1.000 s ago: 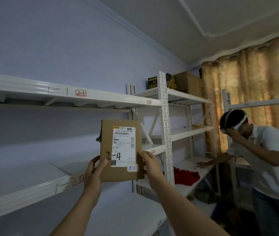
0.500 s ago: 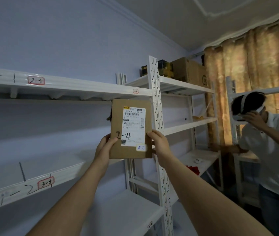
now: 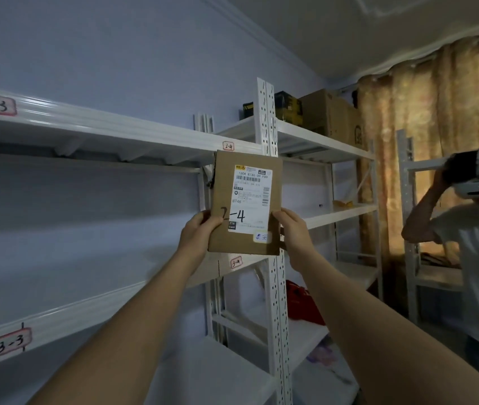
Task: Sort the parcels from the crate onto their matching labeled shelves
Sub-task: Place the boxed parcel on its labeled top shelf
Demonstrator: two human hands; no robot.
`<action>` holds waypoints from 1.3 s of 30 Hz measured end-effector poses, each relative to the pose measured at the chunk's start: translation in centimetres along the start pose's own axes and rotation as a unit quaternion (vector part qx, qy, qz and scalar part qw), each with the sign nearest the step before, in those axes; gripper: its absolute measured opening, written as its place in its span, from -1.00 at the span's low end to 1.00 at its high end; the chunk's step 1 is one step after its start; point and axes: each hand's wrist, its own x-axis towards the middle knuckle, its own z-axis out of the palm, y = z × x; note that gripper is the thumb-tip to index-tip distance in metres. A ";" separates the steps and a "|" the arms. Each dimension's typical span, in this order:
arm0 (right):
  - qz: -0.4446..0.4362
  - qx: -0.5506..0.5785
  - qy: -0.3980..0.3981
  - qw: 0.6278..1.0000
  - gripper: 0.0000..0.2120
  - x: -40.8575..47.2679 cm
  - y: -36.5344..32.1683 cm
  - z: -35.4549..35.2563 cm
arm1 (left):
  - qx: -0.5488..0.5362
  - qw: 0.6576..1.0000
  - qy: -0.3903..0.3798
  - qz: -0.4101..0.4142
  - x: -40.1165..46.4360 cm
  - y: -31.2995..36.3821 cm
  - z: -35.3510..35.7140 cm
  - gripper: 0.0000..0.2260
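White shelving (image 3: 92, 128) is running along the left wall and past a perforated upright (image 3: 267, 112), its front edges carrying handwritten tags. Cardboard boxes (image 3: 330, 115) are sitting on the top shelf at the far end, near a gold curtain (image 3: 443, 141). Another person (image 3: 478, 238) is standing at the right with both arms raised. A flat cardboard parcel (image 3: 245, 203) is being held upright in the air in front of the upright post — its white label is marked "2-4", and it is hanging just below the small tag reading 2-4 (image 3: 228, 146). The left hand (image 3: 200, 233) is gripping its lower left edge, fingers curled around it, and the right hand (image 3: 291, 230) is gripping the lower right edge the same way. A 3-4 tag (image 3: 236, 262) is showing just under the parcel.
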 end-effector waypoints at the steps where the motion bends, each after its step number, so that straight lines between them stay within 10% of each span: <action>1: -0.001 0.001 0.007 1.000 -0.84 1.0 0.1 0.1 | 0.002 1.000 -0.003 0.008 1.0 -0.1 0.2 -0.76; 19: -0.097 0.060 0.070 0.991 -0.82 19.4 -4.6 0.8 | -0.003 0.984 0.063 0.168 17.3 6.0 4.5 -0.79; 39: -0.164 0.174 -0.097 0.966 -0.88 32.9 -9.3 3.9 | 0.131 0.939 0.208 0.239 25.0 12.7 5.3 -0.75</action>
